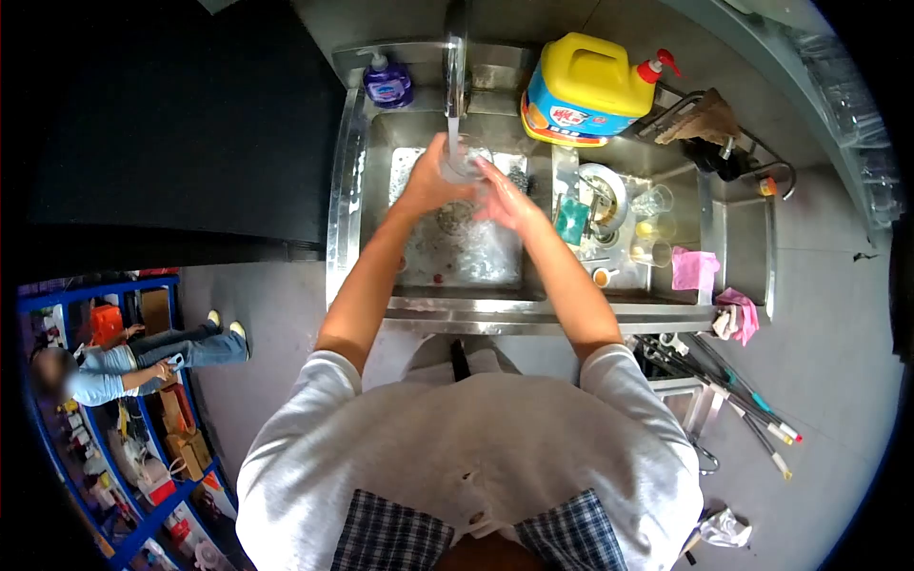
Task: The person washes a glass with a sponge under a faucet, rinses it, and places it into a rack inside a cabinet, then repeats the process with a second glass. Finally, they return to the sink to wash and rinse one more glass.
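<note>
Currently the clear glass [464, 164] sits at the far end of the sink [347, 190], directly under the water stream [453, 126] falling from the tap [457, 57], and it is caught between your two hands. Wet glass is slippery, so I judge the main risk to be that it slides out and knocks against the steel basin or the tap spout just above it; a loose hold or a hard twist would cause that. Your left hand [427, 183] is curled closed around the glass's left side, gripping it. Your right hand [505, 202] lies against its right side with fingers half bent; whether it grips or only rubs, I cannot tell. To the right, more glasses [653, 228] stand in the smaller compartment, with a yellow detergent jug [581, 90] on the far rim.
</note>
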### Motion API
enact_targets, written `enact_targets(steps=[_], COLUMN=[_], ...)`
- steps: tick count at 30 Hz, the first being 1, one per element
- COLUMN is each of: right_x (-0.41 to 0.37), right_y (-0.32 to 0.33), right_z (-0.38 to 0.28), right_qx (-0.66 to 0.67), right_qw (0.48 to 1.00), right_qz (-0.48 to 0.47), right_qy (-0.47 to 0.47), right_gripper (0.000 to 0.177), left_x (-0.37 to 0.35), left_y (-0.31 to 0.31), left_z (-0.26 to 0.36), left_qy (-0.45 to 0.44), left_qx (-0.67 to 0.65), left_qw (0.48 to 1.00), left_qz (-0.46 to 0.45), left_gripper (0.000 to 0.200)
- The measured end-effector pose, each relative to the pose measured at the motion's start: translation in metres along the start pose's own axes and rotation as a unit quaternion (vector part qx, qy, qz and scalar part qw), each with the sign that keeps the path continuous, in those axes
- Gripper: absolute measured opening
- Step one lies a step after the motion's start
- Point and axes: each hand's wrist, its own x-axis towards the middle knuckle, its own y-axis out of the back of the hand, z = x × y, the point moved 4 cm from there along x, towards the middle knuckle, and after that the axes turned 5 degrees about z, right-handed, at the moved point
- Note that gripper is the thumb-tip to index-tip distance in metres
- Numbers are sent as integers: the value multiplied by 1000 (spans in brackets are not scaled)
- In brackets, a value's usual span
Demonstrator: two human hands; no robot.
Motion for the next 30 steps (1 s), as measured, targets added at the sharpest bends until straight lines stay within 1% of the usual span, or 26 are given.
enact_targets(steps=[1, 2, 3, 4, 5, 6, 7, 9, 10, 13, 14, 15, 17, 18, 21, 22, 24, 25, 26, 27, 28, 29, 30], right_x=[4, 15, 20, 16, 18, 21, 29, 57, 62, 53, 43, 49, 60, 64, 58, 53, 45, 61, 87, 123, 160, 194, 179], right_y=[-1, 6, 9, 8, 7, 4, 0, -17, -23, -33, -26, -23, -6, -3, -3, -3, -2, 18, 44, 80, 115, 149, 140], right_z=[13, 32, 40, 37, 33, 30, 25, 37, 41, 64, 63, 60, 59, 62, 66, 65, 57, 60, 70, 81, 83, 86, 67], right_qx=[63, 123, 179, 182, 218, 253, 286, 290, 292, 282, 287, 285, 284, 284, 376, 355, 310, 204, 93, -45, -350, -618, -627], right_qw=[995, 979, 955, 956, 954, 950, 944, 944, 944, 947, 943, 945, 950, 954, 901, 905, 911, 949, 970, 984, 914, 733, 673], right_qz=[-76, -152, -225, -221, -201, -181, -164, -157, -154, -149, -147, -136, -103, -86, -154, -169, -201, -123, -45, 145, 202, 284, 383], right_qy=[-27, -52, -77, -58, -45, -35, -22, 5, 13, -42, -83, -83, -82, -48, -149, -161, -185, -205, -222, -89, -23, -12, -85], right_gripper=[81, 81, 81, 77, 75, 72, 70, 67, 66, 66, 67, 68, 70, 72, 77, 78, 82, 83, 84, 82, 72, 62, 51], left_x=[-7, -13, -15, -16, -17, -16, -11, -10, -17, -38, -38, -31, -19, -17, -21, -23, -29, -25, -23, -27, -29, -30, -32], left_y=[-5, -8, -10, -14, -18, -20, -16, -4, -1, 14, 5, 2, -11, -11, 3, 2, 0, 3, 10, 12, 15, 17, 20], left_z=[9, 22, 19, 12, 4, -2, -4, -10, -13, -18, -26, -36, -36, -42, -86, -77, -108, -121, -134, -132, -118, -121, -124], left_qy=[-16, -1, -3, -5, -5, -39, -29, -3, 7, 25, 0, -18, -48, 33, 85, 73, 55, 41, 113, 168, 224, 286, 347], left_qx=[16, 75, 53, 29, 5, 5, 25, 64, 34, -45, -31, -37, -55, -117, -31, -64, -88, -98, 65, 132, 198, 279, 355], left_qw=[1000, 997, 998, 998, 998, 996, 995, 991, 993, 995, 995, 995, 994, 992, 994, 993, 994, 994, 991, 976, 951, 912, 861], left_qz=[20, 36, 43, 49, 56, 81, 92, 119, 115, 89, 95, 94, 82, 42, -62, -64, -17, 9, 3, -39, -81, -92, -114], left_gripper=[88, 91, 91, 91, 91, 82, 83, 83, 82, 80, 78, 78, 78, 79, 75, 70, 68, 67, 73, 74, 75, 76, 77])
